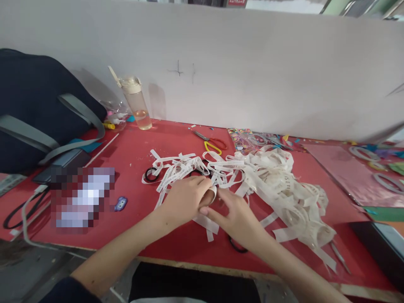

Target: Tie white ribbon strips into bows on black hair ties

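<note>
A looped white ribbon (213,192) is between my two hands over the middle of the red tabletop. My left hand (186,198) has its fingers curled down around the loop's left side. On the other side, my right hand (236,215) pinches near the loop, thumb stretched towards my left hand; its fingertips are partly hidden. Just beyond lie printed narrow white ribbons (176,168) in a tangle, with a black ring (152,174) among them. A heap of wider, sheer cream ribbons (284,181) spreads to the right. Another black ring (236,246) shows beneath my right wrist.
Scissors (213,144) with red and yellow handles lie behind the ribbons. A water bottle (134,101) stands by the white partition (252,75). At left are a dark bag (38,105), a blurred-out phone-like item (88,195) and a purple cassette-shaped piece (120,204). A dark box (381,248) sits at right.
</note>
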The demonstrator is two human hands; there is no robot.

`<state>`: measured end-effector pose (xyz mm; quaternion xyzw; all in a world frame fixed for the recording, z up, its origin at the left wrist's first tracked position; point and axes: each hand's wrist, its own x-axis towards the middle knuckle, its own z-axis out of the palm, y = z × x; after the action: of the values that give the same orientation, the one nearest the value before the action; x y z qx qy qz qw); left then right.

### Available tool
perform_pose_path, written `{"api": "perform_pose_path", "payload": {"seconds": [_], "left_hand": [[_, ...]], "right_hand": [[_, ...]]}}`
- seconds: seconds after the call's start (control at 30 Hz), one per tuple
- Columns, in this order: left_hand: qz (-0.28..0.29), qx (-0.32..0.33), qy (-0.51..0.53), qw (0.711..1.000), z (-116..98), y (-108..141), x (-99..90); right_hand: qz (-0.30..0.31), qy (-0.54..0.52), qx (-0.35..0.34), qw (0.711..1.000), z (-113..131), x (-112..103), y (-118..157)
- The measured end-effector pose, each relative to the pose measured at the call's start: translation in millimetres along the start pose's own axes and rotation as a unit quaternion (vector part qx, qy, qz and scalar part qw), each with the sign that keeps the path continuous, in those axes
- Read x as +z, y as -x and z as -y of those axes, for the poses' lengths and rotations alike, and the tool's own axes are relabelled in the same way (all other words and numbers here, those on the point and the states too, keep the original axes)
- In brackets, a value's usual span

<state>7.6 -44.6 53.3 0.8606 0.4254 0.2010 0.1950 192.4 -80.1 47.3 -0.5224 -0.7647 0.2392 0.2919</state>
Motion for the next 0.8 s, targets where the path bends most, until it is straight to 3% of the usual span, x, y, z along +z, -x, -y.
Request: {"api": "perform_pose_path", "payload": {"seconds": [0.13,0.27,0.33,0.47,0.53,0.6,0.67,0.73,0.8], "left_hand": [[0.006,0.026,-0.060,0.998,1.0,1.1,-10.8],[0.081,-0.028,0.118,0.989,13.0,0.1,-28.9],[0.172,-0.044,0.281,0.943,21.3,-0.5,-34.8],[0.320,-0.021,0.534,0.782,32.1,-1.3,-35.7],[0.348,0.005,0.605,0.716,31.5,-2.0,-31.5],[0.341,0.013,0.667,0.662,28.0,-3.7,-24.4],[0.316,0.003,0.710,0.630,24.8,-7.0,-14.4],[0.290,-0.016,0.720,0.631,24.6,-11.1,-2.9],[0.265,-0.040,0.729,0.630,27.8,-14.6,7.9]], "right_hand": [[0.020,-0.099,0.038,0.994,14.6,16.6,-4.9],[-0.025,-0.174,0.019,0.984,-0.9,5.0,-15.8],[-0.037,-0.248,0.045,0.967,-11.5,-0.3,-22.6],[-0.014,-0.451,0.124,0.884,-32.8,3.7,-34.2],[0.021,-0.446,0.134,0.885,-39.4,10.5,-35.3],[0.040,-0.388,0.101,0.915,-40.9,17.6,-32.0],[0.033,-0.336,0.042,0.940,-38.3,23.4,-26.0],[0.026,-0.333,0.000,0.942,-34.8,27.3,-20.8],[0.021,-0.361,0.000,0.932,-33.4,28.8,-19.2]]}}
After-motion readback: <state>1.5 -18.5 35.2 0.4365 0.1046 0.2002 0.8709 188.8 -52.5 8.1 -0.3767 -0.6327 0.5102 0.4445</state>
